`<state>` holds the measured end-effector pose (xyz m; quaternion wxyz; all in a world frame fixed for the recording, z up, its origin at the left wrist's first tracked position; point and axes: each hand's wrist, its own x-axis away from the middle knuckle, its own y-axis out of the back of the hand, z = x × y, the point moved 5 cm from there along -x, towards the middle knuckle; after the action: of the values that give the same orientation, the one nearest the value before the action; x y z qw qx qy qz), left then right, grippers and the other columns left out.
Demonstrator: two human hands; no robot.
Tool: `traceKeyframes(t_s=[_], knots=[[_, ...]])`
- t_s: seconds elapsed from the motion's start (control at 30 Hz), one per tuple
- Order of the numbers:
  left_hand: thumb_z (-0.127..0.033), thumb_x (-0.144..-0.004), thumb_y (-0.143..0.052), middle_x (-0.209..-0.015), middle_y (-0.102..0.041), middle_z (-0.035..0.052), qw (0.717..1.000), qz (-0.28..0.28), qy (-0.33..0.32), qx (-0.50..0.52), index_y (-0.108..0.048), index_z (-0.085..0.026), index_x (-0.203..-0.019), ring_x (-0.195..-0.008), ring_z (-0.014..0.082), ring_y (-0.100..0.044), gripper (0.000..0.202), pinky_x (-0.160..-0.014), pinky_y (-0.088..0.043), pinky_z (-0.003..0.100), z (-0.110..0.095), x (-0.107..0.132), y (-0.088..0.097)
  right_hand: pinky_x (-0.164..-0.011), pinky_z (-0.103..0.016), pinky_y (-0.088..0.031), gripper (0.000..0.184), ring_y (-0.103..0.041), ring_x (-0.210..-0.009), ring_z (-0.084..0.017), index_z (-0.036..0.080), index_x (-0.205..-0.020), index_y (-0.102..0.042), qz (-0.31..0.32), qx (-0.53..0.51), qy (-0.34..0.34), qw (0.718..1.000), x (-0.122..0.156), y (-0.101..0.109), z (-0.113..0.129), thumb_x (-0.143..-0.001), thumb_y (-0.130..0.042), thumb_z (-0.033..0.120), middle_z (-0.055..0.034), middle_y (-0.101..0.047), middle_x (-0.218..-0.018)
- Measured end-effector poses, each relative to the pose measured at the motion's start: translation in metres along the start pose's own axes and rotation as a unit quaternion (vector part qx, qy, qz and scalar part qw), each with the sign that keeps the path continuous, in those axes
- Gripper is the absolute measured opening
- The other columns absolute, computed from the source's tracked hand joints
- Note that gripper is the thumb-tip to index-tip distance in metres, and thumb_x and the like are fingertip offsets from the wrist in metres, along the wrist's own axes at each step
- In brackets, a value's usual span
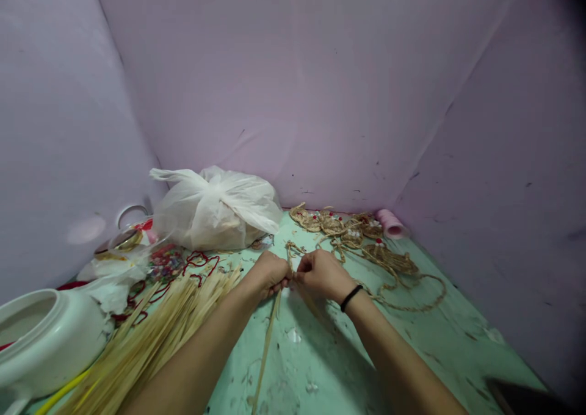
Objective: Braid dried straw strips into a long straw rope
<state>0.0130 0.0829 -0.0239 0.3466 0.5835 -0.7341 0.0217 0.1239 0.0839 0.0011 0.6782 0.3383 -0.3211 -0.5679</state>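
A thin, straw-coloured braided cord of dried plant fibre (290, 255) lies between the two hands, over a pale green tabletop (293, 372). Its long axis runs roughly away from the person: the braided end points toward the far lilac wall (320, 97), and the unbraided fibres trail back toward the person. Two loose tails can be made out, one long tail (265, 354) running nearly straight to the near edge of view, the other slanting to the right, blurred.

The left hand (271, 273) is curled closed around the cord; the right hand (321, 273) pinches it just beside, thumb against fingers.

Around them are one knotted, translucent white plastic bag (215, 210), one pink cone-shaped thread spool (390, 224), one rounded white plastic vessel (59, 335), one spread bundle of pale dry fibres (169, 323) and at least four brown woven pieces with red and white beads (389, 259). The cord looks matte, narrow and slightly uneven, with frayed wisps at its far end.
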Motion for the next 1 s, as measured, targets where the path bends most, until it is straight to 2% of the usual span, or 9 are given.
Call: traceKeyframes(t_s=[0.13, 0.3, 0.43, 0.5, 0.57, 0.63, 0.73, 0.87, 1.0], knots=[[-0.013, -0.054, -0.044, -0.028, -0.033, -0.003, 0.998, -0.009, 0.041, 0.048, -0.039, -0.014, -0.039, -0.025, 0.0045, -0.027, 0.015, -0.032, -0.016, 0.018, 0.003, 0.001, -0.003, -0.047, -0.025, -0.025, 0.009, -0.048, -0.048, -0.013, 0.017, -0.049, -0.064, -0.024, 0.084, 0.037, 0.996, 0.01, -0.001, 0.019, -0.055, -0.058, 0.017, -0.0082, -0.061, -0.052], [-0.014, -0.052, -0.046, -0.028, -0.033, -0.0034, 0.998, 0.018, 0.007, 0.062, -0.042, -0.014, -0.04, -0.026, 0.0047, -0.028, 0.013, -0.031, -0.015, 0.017, 0.012, -0.008, 0.003, -0.047, -0.025, -0.025, 0.013, -0.05, -0.05, -0.014, 0.016, -0.053, -0.066, -0.003, 0.104, 0.069, 0.992, 0.015, -0.008, 0.029, -0.06, -0.055, 0.016, -0.0089, -0.062, -0.056], [-0.019, -0.05, -0.053, -0.033, -0.037, -0.0043, 0.996, 0.068, -0.024, 0.061, -0.044, -0.014, -0.043, -0.027, 0.0033, -0.026, 0.013, -0.03, -0.012, 0.017, 0.014, -0.014, 0.009, -0.044, -0.022, -0.028, 0.014, -0.047, -0.046, -0.011, 0.016, -0.051, -0.062, 0.057, -0.019, 0.023, 0.998, 0.007, -0.002, 0.011, -0.061, -0.06, 0.026, -0.0038, -0.057, -0.049], [-0.022, -0.05, -0.054, -0.034, -0.038, -0.0046, 0.994, 0.085, -0.028, 0.065, -0.046, -0.014, -0.045, -0.028, 0.0031, -0.026, 0.013, -0.03, -0.012, 0.017, 0.015, -0.016, 0.011, -0.044, -0.021, -0.031, 0.018, -0.047, -0.046, -0.01, 0.015, -0.052, -0.059, 0.028, -0.123, -0.037, 0.991, 0.001, 0.004, -0.001, -0.065, -0.057, 0.028, -0.0033, -0.056, -0.049], [-0.022, -0.05, -0.053, -0.036, -0.039, -0.0046, 0.993, 0.098, -0.03, 0.067, -0.048, -0.014, -0.047, -0.028, 0.003, -0.026, 0.011, -0.03, -0.012, 0.017, 0.015, -0.017, 0.01, -0.045, -0.02, -0.035, 0.015, -0.048, -0.045, -0.009, 0.014, -0.054, -0.056, 0.034, -0.233, -0.105, 0.966, -0.001, 0.001, -0.01, -0.066, -0.054, 0.022, -0.0026, -0.056, -0.05], [-0.021, -0.049, -0.051, -0.037, -0.04, -0.0043, 0.991, 0.108, -0.04, 0.072, -0.048, -0.014, -0.048, -0.028, 0.003, -0.026, 0.008, -0.03, -0.012, 0.017, 0.016, -0.018, 0.008, -0.045, -0.02, -0.038, 0.011, -0.048, -0.044, -0.009, 0.014, -0.056, -0.053, 0.103, -0.334, -0.151, 0.925, 0.002, -0.014, -0.009, -0.066, -0.05, 0.016, -0.0013, -0.055, -0.049], [-0.021, -0.048, -0.05, -0.039, -0.041, -0.0045, 0.99, 0.114, -0.055, 0.063, -0.048, -0.014, -0.049, -0.028, 0.0031, -0.026, 0.006, -0.029, -0.012, 0.017, 0.016, -0.018, 0.008, -0.041, -0.018, -0.035, 0.013, -0.043, -0.038, -0.007, 0.014, -0.053, -0.05, 0.169, -0.398, -0.158, 0.888, 0.006, -0.032, -0.002, -0.064, -0.046, 0.011, 0.001, -0.051, -0.045], [-0.019, -0.05, -0.051, -0.036, -0.039, -0.0044, 0.994, 0.089, -0.064, -0.005, -0.051, -0.013, -0.048, -0.028, 0.0039, -0.027, 0.006, -0.03, -0.014, 0.017, 0.012, -0.012, 0.01, -0.034, -0.018, -0.018, 0.01, -0.029, -0.034, -0.004, 0.013, -0.048, -0.05, 0.115, -0.332, -0.138, 0.926, 0.0, -0.038, -0.01, -0.057, -0.048, 0.01, 0.0043, -0.043, -0.038], [-0.011, -0.051, -0.048, -0.029, -0.034, -0.004, 0.995, 0.037, -0.065, -0.072, -0.048, -0.013, -0.041, -0.027, 0.0058, -0.026, 0.01, -0.031, -0.018, 0.019, 0.001, 0.0, 0.012, -0.034, -0.02, -0.01, 0.01, -0.021, -0.032, -0.003, 0.015, -0.046, -0.046, 0.101, -0.32, -0.124, 0.934, -0.003, -0.04, -0.016, -0.056, -0.05, 0.014, 0.0076, -0.032, -0.033]])
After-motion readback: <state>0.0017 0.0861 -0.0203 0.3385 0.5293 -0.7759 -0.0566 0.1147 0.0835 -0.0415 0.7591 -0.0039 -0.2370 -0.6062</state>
